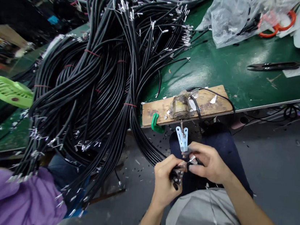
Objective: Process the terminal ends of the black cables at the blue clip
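Note:
My left hand (164, 176) is closed around the ends of a bundle of black cables (148, 150), whose stripped tips poke out past the fingers. Close beside it, my right hand (210, 163) pinches the silvery end of one cable (193, 159). Just above the right fingertips sits a light blue clothespin (181, 138), fixed on the shaft of a small motor (181, 106). Whether the cable end touches the clothespin is hard to make out. The motor is fastened to a wooden board (220, 97) at the table's edge.
A large heap of black cables (109, 67) covers the table's left part. A green clamp (157, 123) grips the board. Farther right lie black snips (273, 65), orange-handled scissors (275, 27) and plastic bags (232, 17). A person in a purple shirt (15, 202) sits at left, near a green fan (7, 89).

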A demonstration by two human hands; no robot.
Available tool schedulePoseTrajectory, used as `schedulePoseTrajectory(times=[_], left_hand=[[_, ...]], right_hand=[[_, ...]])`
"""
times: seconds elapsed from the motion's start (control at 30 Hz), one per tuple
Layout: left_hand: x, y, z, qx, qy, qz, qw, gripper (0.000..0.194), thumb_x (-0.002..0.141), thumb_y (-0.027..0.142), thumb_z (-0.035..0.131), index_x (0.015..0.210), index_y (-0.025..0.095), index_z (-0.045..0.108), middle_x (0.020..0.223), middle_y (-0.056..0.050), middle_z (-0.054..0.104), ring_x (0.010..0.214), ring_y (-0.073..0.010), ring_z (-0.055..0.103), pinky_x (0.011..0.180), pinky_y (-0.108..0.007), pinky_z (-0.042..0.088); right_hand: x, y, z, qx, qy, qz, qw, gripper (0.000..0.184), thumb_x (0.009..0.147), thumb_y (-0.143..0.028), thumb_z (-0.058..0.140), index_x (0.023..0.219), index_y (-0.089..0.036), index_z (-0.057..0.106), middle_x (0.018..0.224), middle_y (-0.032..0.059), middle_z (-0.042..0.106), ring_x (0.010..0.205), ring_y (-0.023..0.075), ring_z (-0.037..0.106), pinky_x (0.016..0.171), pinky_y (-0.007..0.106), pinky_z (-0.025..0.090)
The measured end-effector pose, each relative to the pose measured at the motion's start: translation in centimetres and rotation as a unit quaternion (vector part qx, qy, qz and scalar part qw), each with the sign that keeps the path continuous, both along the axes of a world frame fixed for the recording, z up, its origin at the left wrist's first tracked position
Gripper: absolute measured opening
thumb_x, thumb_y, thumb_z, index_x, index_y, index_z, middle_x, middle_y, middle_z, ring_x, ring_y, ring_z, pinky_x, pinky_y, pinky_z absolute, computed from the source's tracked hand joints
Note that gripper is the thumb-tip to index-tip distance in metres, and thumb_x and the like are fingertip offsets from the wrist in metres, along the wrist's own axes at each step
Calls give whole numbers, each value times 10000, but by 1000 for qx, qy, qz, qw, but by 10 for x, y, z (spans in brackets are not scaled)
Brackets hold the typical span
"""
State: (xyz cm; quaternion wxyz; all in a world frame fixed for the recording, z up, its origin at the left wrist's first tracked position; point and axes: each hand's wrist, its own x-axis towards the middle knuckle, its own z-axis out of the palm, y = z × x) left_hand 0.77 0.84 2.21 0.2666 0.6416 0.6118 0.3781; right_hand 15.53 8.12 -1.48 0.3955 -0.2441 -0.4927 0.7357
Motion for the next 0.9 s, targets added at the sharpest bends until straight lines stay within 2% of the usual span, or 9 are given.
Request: schedulePoseTrajectory(times=[0.1, 0.27, 0.33, 0.43, 0.5, 0.6, 0.73, 0.8, 0.9], left_hand=[[0, 0, 1, 10, 5, 11, 1000, 184, 772, 34, 508, 656, 171, 548, 592, 24, 529, 527, -92, 498, 532, -207, 332], [1, 0, -1, 31, -12, 31, 999, 102, 773, 95, 585, 706, 171, 597, 593, 19, 570, 523, -99, 521, 523, -205, 354], [0, 1, -1, 44, -18, 49, 998, 89, 759, 111, 625, 698, 169, 595, 593, 16, 581, 522, -103, 532, 521, -207, 364], [-4, 3, 3, 29, -35, 38, 998, 72, 770, 127, 636, 710, 166, 626, 585, 9, 603, 513, -110, 552, 517, -211, 383], [-8, 4, 7, 4, -60, 4, 998, 76, 807, 147, 616, 752, 164, 665, 567, 6, 611, 496, -111, 559, 511, -211, 395], [-11, 6, 11, 8, -94, -21, 995, 95, 829, 186, 612, 778, 165, 690, 590, -9, 625, 512, -116, 563, 515, -216, 404], [-8, 7, 6, 44, -97, 2, 994, 60, 795, 181, 644, 746, 166, 676, 654, -25, 626, 591, -135, 568, 564, -238, 419], [-5, 6, 3, 50, -100, 13, 994, 43, 779, 154, 648, 738, 165, 653, 655, -16, 609, 604, -133, 560, 575, -240, 421], [-4, 5, 1, 56, -108, 23, 992, 52, 768, 129, 649, 739, 166, 629, 657, -3, 591, 614, -125, 549, 580, -234, 420]], right_hand=[[-6, -5, -4, -38, 48, -2, 998, 121, 744, -254, 747, 792, -167, 678, 779, 24, 587, 717, 132, 563, 641, 248, 465], [-31, -25, -3, -193, 89, -126, 969, 251, 695, -334, 787, 658, -171, 600, 626, -24, 531, 564, 101, 492, 536, 229, 415], [-36, -32, -2, -139, 44, -199, 969, 223, 729, -307, 760, 657, -179, 591, 634, -15, 534, 579, 116, 489, 539, 245, 407], [-34, -33, 1, 58, -41, -316, 946, 140, 760, -258, 727, 684, -196, 626, 678, 23, 574, 674, 169, 513, 633, 311, 437], [-27, -27, 3, 98, -49, -272, 956, 138, 772, -282, 717, 705, -195, 634, 697, 37, 581, 694, 178, 514, 655, 325, 440], [-16, -14, 4, -51, 25, -39, 998, 249, 782, -393, 706, 752, -169, 601, 686, 12, 533, 621, 127, 483, 563, 258, 401], [-2, 7, 5, -185, 55, 198, 961, 387, 727, -481, 732, 758, -123, 587, 604, -40, 446, 509, 57, 357, 461, 195, 270], [3, 21, 5, -163, -5, 223, 961, 374, 720, -465, 736, 744, -115, 606, 572, -51, 440, 491, 50, 336, 445, 189, 241], [5, 41, 10, -114, -99, 122, 981, 349, 705, -452, 742, 703, -125, 621, 548, -51, 467, 498, 59, 378, 463, 193, 282]])
